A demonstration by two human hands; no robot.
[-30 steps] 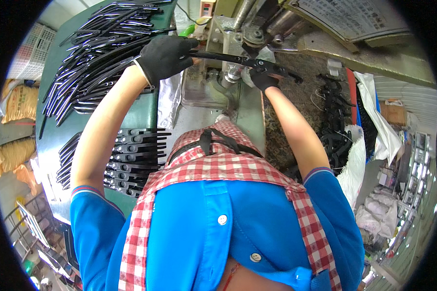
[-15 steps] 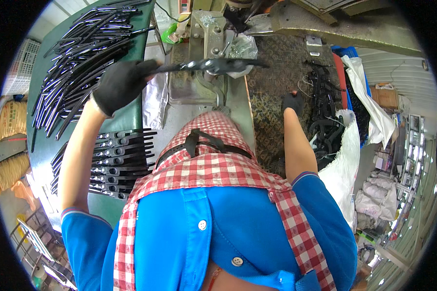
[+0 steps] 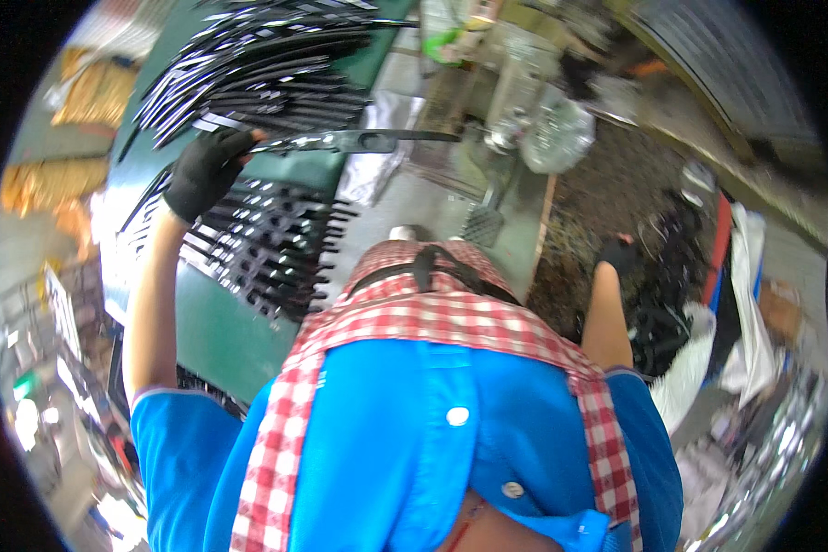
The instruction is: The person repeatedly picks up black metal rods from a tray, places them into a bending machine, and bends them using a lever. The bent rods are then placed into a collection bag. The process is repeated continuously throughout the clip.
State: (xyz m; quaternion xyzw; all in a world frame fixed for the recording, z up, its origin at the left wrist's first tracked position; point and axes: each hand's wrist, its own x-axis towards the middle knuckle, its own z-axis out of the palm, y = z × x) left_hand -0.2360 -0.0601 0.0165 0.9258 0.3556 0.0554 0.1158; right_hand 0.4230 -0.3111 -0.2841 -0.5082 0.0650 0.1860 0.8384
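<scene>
My left hand (image 3: 210, 170), in a black fingerless glove, is closed on one end of a long, glossy black bar (image 3: 373, 141). The bar has an oval hole and tapers to a thin far end, pointing right. Beneath it on the green table lies a row of similar black bars (image 3: 258, 235), stacked side by side. Farther back is a pile of long black curved strips (image 3: 258, 78). My right hand (image 3: 619, 252), gloved too, is low over the dark worn board, left of a heap of black parts (image 3: 667, 285). Its fingers are too blurred and hidden to read.
A metal machine (image 3: 515, 87) stands ahead in the middle, with a clear plastic bag (image 3: 558, 133) beside it. The green table (image 3: 225, 336) fills the left. White sacking (image 3: 685, 368) hangs at the right, beyond the board (image 3: 575, 216).
The view has turned and shifted, blurring the picture. My left hand has carried the black bar from before the machine to above the stacked bars. My right hand remains by the board.
</scene>
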